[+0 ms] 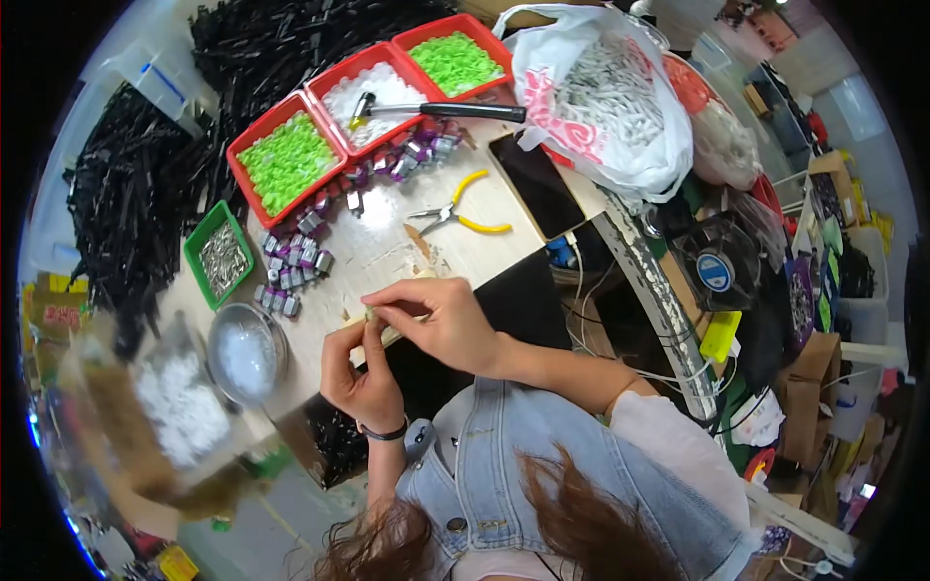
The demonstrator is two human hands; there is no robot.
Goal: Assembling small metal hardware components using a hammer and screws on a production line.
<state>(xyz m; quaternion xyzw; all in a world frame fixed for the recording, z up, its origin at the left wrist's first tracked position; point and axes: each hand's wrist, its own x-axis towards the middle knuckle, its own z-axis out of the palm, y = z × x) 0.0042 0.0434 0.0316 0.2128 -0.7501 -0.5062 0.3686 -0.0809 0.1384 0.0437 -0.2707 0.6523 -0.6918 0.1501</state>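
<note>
My left hand [365, 380] and my right hand [448, 327] meet over the near edge of the worktable. Thumbs and fingertips of both are pinched together around something tiny and pale greenish [370, 314], too small to name. Just beyond them on the table lie pliers with yellow handles [455, 211], jaws pointing left. Several small purple and grey metallic pieces [295, 259] are heaped left of the hands, and more run along the trays. A metal bowl [247, 354] with whitish contents stands left of my left hand.
Red trays [341, 145] hold green and white small parts; a black-handled hammer [455, 110] rests across them. A green tray [219, 254] holds metal pins. Black strips [126, 194] pile up at left. At right are a phone [536, 184], a plastic bag [605, 107] of grey-white pieces and a fan [717, 271].
</note>
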